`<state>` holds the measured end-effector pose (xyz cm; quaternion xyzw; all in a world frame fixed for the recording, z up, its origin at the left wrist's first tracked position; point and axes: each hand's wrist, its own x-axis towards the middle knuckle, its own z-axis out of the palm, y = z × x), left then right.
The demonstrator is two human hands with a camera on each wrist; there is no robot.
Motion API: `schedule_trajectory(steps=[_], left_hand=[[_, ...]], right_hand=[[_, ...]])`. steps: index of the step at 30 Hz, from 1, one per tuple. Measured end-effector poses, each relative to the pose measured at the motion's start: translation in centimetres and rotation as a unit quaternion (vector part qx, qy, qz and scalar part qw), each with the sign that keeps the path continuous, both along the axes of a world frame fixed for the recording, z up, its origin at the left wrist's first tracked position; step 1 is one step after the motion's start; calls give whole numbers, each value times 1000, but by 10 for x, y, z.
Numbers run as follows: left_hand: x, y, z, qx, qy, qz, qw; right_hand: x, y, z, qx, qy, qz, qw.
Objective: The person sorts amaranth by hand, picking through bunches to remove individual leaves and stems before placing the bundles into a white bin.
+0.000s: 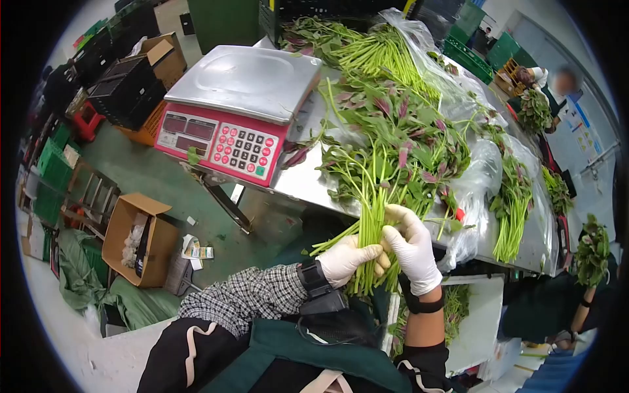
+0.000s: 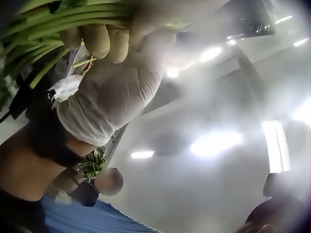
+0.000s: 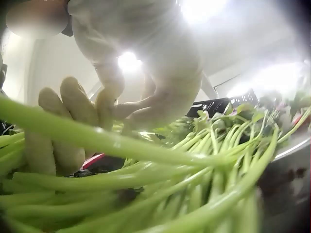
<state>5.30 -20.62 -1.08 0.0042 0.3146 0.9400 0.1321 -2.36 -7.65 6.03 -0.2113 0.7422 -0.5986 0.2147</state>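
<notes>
A bunch of leafy greens with long green stems (image 1: pixel 371 223) lies with its purple-green leaves over the metal table edge. The gloved left hand (image 1: pixel 349 258) grips the lower stems, fingers curled round them. On the bunch's right side is the gloved right hand (image 1: pixel 414 249), its thumb and index finger brought together at the stems. In the left wrist view, curled fingertips (image 2: pixel 108 43) lie against stems (image 2: pixel 73 19). Stems (image 3: pixel 146 189) cross the front of the right wrist view, with a gloved hand (image 3: pixel 141 53) above them; what its fingertips pinch is unclear.
A red scale (image 1: pixel 226 111) stands on the table's left. Piled greens (image 1: pixel 386 59), plastic film (image 1: pixel 481 177) and another bunch (image 1: pixel 514 209) lie behind and right. Below is a white box (image 1: pixel 481 308) with greens. A cardboard box (image 1: pixel 141 242) sits on the floor; other people hold bunches at right.
</notes>
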Motion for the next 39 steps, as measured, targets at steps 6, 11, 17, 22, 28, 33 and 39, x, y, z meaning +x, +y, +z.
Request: schedule_trajectory(steps=[6,11,17,22,28,33,39], left_hand=[[0,-3,-4,-10,-17,42,999],[1,-8,2,-42,-19,46,998],[0,3,0,-77,-9,40,996],[7,2,8,-150,-8,51,987],[7,2,0,-170,1,68,983],[7,-4,8,-179,-11,63,982],[9,0,5,-227,10,19,974]], right_hand=[[10,3,7,129,297,47,945],[18,64,38,181,210,70,958],[16,42,45,191,255,18,948],[3,-16,30,170,325,19,930],[-3,-18,17,200,208,35,957],[9,3,49,188,104,194,957],[-24,-22,31,142,212,17,967]])
